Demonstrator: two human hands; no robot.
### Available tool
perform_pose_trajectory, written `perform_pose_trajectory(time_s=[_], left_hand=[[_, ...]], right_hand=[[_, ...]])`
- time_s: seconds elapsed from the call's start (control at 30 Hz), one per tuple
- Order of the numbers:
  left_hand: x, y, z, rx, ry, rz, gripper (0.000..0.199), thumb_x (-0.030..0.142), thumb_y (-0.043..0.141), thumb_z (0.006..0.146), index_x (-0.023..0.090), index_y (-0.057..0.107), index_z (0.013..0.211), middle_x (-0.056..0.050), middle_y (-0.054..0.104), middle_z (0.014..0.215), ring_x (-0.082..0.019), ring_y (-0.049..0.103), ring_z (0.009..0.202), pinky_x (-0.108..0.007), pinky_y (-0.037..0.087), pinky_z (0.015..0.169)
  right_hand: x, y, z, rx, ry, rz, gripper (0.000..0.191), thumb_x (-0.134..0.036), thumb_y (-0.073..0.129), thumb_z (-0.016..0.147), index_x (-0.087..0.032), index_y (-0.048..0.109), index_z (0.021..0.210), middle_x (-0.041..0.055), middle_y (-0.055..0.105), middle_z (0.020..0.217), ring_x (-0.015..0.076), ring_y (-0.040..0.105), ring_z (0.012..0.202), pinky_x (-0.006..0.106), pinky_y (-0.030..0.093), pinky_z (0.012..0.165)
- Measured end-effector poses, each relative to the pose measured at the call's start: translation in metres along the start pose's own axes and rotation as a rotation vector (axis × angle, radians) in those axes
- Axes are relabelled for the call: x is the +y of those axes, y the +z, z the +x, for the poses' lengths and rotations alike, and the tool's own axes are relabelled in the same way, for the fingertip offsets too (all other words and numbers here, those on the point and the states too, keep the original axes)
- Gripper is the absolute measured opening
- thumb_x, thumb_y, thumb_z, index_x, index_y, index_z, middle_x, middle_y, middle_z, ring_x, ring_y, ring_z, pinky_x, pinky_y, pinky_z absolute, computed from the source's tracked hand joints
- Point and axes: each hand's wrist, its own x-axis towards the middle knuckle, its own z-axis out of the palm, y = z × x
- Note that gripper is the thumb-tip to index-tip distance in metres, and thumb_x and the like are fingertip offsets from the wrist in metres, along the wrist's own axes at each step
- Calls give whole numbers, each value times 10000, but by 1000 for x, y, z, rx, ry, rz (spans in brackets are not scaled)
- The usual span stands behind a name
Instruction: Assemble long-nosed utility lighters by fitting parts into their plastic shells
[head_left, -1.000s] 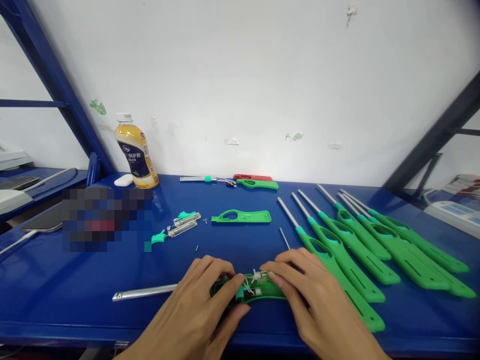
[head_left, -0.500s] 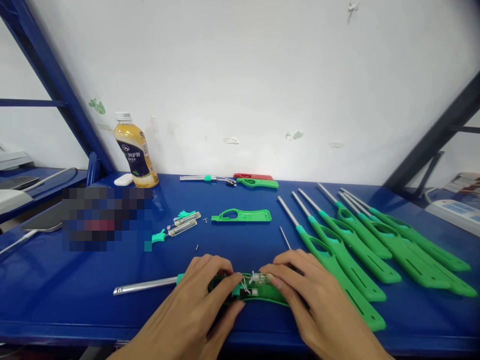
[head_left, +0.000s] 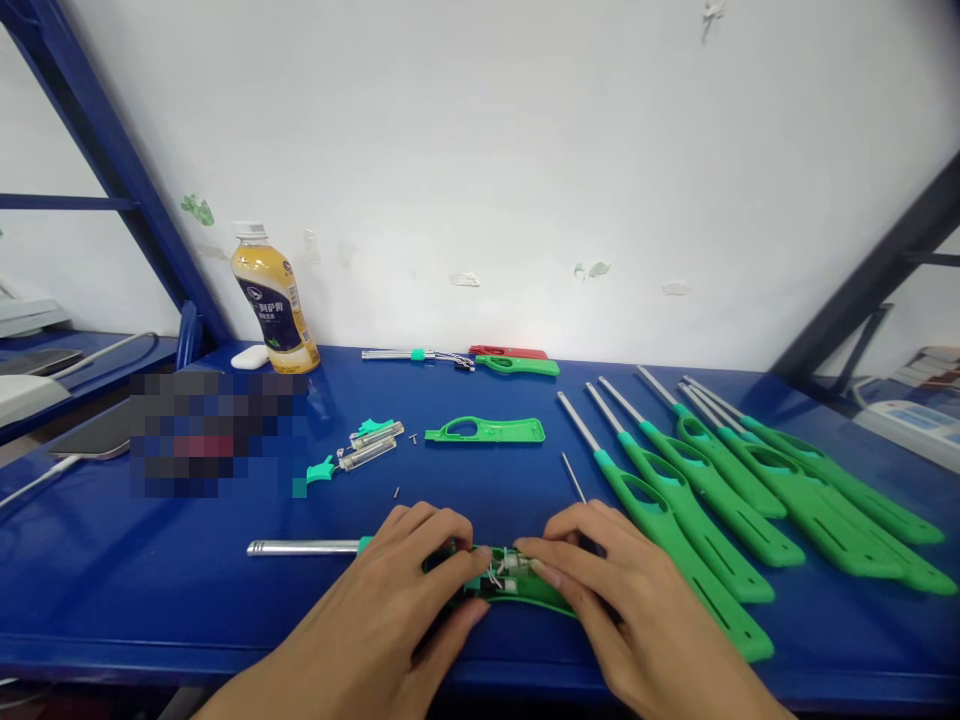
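At the front of the table lies a gas lighter with an opened green handle (head_left: 551,594), its metal tube (head_left: 304,548) pointing left. My left hand (head_left: 409,585) is closed around the part of the handle nearest the tube, fingertips at the thin wires. With its thumb and forefinger, my right hand (head_left: 615,580) presses on a clear fuel tank (head_left: 517,562) inside the shell. Beside the tank sits a small black and white part (head_left: 504,586). The fingers hide much of the handle's inside.
On the blue table (head_left: 225,610) lie a loose green shell half (head_left: 491,431), clear tanks with teal triggers (head_left: 367,452), small screws (head_left: 397,492) and a screwdriver (head_left: 574,477). Several green lighters (head_left: 675,560) lie at right. Behind stand a bottle (head_left: 274,300) and more lighter parts (head_left: 517,366).
The lighter's metal tube has swung slightly away from me and shifted right. The clear tank appears to sit lower in the shell under my right fingertips.
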Motion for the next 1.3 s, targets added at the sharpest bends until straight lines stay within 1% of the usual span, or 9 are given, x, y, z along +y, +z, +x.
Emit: perform_pose_trajectory(time_s=[0.17,0.3,0.43,0.57,0.77,0.87,0.97,1.1,1.3], left_hand=[[0,1,-2,4,0,23,407,134,557,1102,298,593,1472,-59,654,1291,-269,682,1138,-548,559,1119],[1,-1,-1,-32,-8,-1,427,117,537,1104,312,602,1479,-60,640,1273,-263,666,1114,-547,572,1092],[1,-1,-1,-28,-7,-15,445,92,537,1098,313,597,1480,-61,623,1278,-262,653,1119,-589,545,1120],[1,-1,-1,-27,1,5,425,103,535,1099,301,593,1471,-67,628,1270,-267,660,1097,-591,569,1088],[0,1,-1,-2,-10,77,525,136,576,1082,290,475,1574,-81,663,1282,-303,677,1128,-591,601,1054],[-1,2,-3,-15,-10,90,579,134,565,1085,308,423,1619,-76,673,1314,-300,678,1158,-579,596,1074],[-1,2,-3,-22,-15,92,607,136,564,1091,323,396,1644,-70,679,1336,-298,679,1180,-576,588,1088],[-2,2,-2,-29,-16,73,581,143,571,1095,323,411,1623,-62,682,1326,-292,682,1181,-586,578,1097],[-1,2,-3,5,-8,63,425,149,576,1100,299,530,1495,-59,665,1304,-281,688,1178,-587,543,1137]], right_hand=[[-1,-2,-1,3,-2,-4,373,-81,506,1080,-276,768,1260,57,688,1081,217,696,957,386,605,882],[-2,-3,-1,9,-12,-20,368,-86,511,1078,-268,773,1262,58,697,1077,217,703,956,411,606,925],[-2,-3,1,31,-18,-27,338,-111,532,1083,-255,779,1262,60,704,1069,219,706,963,410,612,910],[-3,-1,1,46,-16,-27,328,-124,538,1089,-258,787,1256,60,713,1067,220,703,968,393,611,886],[-4,0,0,147,-35,-64,320,-188,602,1094,-291,717,1375,49,739,1076,231,709,955,385,598,851],[-5,-1,1,148,-67,-34,223,-204,615,1097,-296,753,1245,46,741,1065,227,703,947,368,585,830],[-4,-2,1,108,-91,-7,237,-132,596,1091,-279,767,1163,34,746,1040,215,687,913,367,569,822],[1,0,-1,97,-106,41,301,-80,598,1083,-290,772,1210,14,765,1068,200,686,924,365,561,839],[2,2,-1,83,-101,104,357,-64,552,1105,-291,780,1260,3,801,1058,193,708,941,343,574,842]])
